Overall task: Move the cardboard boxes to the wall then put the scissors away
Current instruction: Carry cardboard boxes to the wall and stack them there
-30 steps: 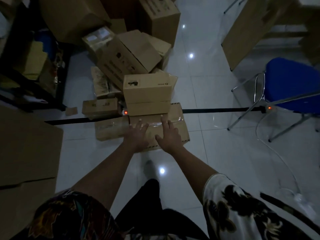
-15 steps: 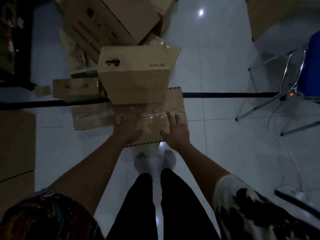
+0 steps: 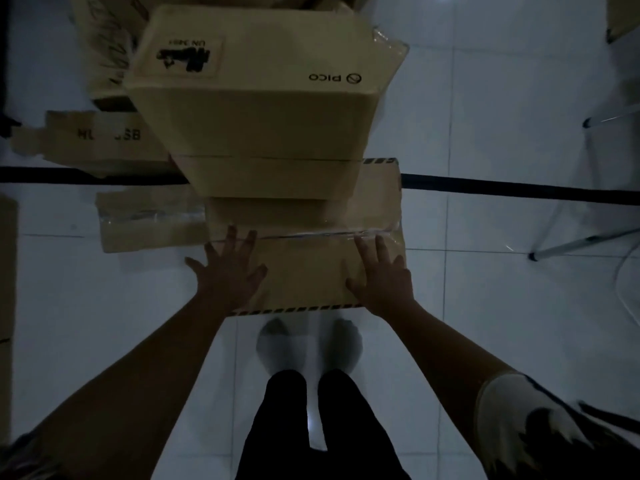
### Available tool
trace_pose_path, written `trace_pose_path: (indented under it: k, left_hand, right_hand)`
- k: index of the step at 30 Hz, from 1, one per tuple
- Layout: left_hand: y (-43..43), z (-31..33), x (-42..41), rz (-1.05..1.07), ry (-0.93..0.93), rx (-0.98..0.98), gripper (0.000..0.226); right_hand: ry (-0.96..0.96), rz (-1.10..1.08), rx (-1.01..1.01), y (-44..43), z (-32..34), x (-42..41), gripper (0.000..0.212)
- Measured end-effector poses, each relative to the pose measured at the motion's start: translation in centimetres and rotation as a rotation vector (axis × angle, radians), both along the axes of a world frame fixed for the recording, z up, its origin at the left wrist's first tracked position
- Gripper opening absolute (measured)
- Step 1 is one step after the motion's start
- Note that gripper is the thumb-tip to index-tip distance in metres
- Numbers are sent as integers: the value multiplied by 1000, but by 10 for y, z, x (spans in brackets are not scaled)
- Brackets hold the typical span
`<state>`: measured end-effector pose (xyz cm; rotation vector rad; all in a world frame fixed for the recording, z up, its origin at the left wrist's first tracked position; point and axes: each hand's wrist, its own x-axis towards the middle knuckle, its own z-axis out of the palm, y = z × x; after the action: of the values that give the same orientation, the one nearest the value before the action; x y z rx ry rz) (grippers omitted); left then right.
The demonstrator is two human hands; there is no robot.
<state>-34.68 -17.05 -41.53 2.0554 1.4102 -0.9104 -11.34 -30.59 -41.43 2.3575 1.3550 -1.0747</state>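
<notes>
A flat taped cardboard box with a striped near edge lies on the white tile floor in front of my feet. Two stacked boxes sit on its far half; the top one bears a PICO print. My left hand rests flat, fingers spread, on the flat box's near left corner. My right hand lies flat, fingers spread, on its near right part. Neither hand holds anything. No scissors are in view.
A flattened cardboard piece lies left of the flat box, a small printed box behind it. A black strip crosses the floor. Chair legs stand at right. More cardboard at the left edge.
My view has dropped closer over the box stack. My hands have spread apart toward the flat box's near corners.
</notes>
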Motion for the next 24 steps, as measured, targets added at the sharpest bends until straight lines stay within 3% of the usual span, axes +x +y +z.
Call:
trace_pose_path:
  k: [13, 20, 24]
  left_hand:
    - [14, -100, 2, 64, -37, 149, 82]
    - [19, -117, -12, 241, -128, 218, 91]
    - [17, -121, -17, 261, -295, 234, 97]
  right_hand:
    - [-132, 116, -27, 16, -96, 50, 97]
    - [29, 34, 98, 0, -119, 62, 95]
    - [49, -11, 177, -1, -123, 58, 94]
